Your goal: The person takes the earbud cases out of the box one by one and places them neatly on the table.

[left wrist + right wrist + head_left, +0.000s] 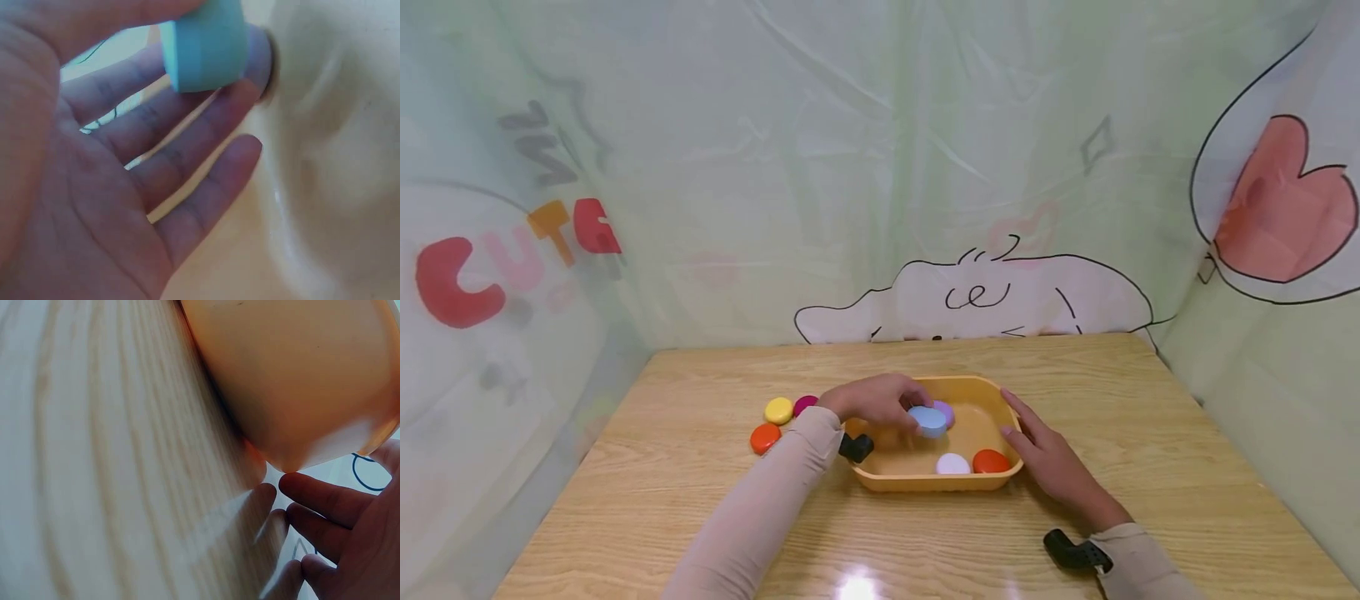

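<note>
We see the light blue disc (pixel 931 423) at the tips of the left hand (pixel 878 398), pinched between the thumb and the fingers and clear of the palm. It is over the inside of the yellow-orange tray (pixel 938 483), just in front of a purple disc (pixel 949 412) that it partly hides; whether those two touch we cannot tell. Near the tray's front wall lie a white disc (pixel 953 464) and a red disc (pixel 991 462), side by side.

The left forearm, in its beige sleeve (pixel 760 508), slants up and inward, crossing the left rim, and the hand reaches rightward, back of the hand up. In the left wrist view the fingers (pixel 209 215) extend beneath the disc, the little finger apart from it. The right hand (pixel 1054 462) holds the tray's right side, thumb over the rim and fingers along the outside; its wrist view shows those fingers nearly straight.

The blue disc is tilted, its broad face turned up and toward us, its longer visible span running roughly left to right.

On the wooden table (pixel 1150 467), left of the tray, we find a yellow disc (pixel 778 410), an orange disc (pixel 765 438) and a magenta disc (pixel 806 405), the last partly behind the left arm.
</note>
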`<state>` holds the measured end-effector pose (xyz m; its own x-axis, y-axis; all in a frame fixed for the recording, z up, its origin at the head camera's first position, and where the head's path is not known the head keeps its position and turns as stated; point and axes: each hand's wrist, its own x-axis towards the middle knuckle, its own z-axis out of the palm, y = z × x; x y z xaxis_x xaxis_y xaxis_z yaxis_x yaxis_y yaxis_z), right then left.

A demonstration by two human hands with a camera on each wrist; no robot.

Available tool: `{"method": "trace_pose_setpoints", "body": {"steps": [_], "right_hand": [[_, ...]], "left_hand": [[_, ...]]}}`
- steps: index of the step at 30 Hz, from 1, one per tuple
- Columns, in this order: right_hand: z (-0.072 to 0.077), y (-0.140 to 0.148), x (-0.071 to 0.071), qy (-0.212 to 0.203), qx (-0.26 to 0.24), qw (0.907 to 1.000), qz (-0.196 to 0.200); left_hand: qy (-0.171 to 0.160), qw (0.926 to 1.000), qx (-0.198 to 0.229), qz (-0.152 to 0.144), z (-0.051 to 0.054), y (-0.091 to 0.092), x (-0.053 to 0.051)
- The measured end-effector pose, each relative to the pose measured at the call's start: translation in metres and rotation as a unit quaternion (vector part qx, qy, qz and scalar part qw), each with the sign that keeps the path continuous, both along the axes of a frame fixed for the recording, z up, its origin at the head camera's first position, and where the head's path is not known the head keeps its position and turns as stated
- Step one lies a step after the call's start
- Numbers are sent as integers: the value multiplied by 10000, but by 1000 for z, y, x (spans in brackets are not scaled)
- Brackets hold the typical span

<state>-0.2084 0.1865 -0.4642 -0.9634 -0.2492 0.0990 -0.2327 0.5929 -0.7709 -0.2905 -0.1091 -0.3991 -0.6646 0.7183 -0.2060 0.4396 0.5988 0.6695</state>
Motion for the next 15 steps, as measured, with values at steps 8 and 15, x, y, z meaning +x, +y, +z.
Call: {"method": "trace_pose_setpoints", "body": {"steps": [8, 15], "right_hand": [[-1, 1, 1, 2, 12, 10000, -20], [-3, 1, -1, -12, -36, 10000, -10]], "left_hand": [[179, 9985, 459, 239, 14, -10, 4], [181, 9953, 724, 613, 26, -24, 13]]}}
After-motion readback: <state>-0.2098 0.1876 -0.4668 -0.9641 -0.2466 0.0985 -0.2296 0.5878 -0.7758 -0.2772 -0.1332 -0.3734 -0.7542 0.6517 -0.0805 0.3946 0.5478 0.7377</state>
